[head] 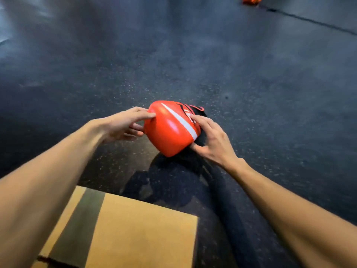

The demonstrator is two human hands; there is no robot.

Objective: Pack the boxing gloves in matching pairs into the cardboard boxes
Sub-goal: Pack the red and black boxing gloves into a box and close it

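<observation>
An orange-red boxing glove (170,132) with a white stripe and a black cuff is held between both hands above the dark floor. My left hand (123,124) touches its rounded padded end with nearly straight fingers. My right hand (210,140) grips the cuff end, fingers on top and thumb underneath. A closed cardboard box (141,235) with a dark tape strip along its top lies just below the glove, near the bottom edge of the view. A second orange glove (252,0) lies far off on the floor at the top right, mostly cut off.
My leg (222,200) in dark trousers stretches out under the held glove, to the right of the box. Dark speckled rubber flooring (193,55) runs all around, with a seam (309,20) crossing the far right.
</observation>
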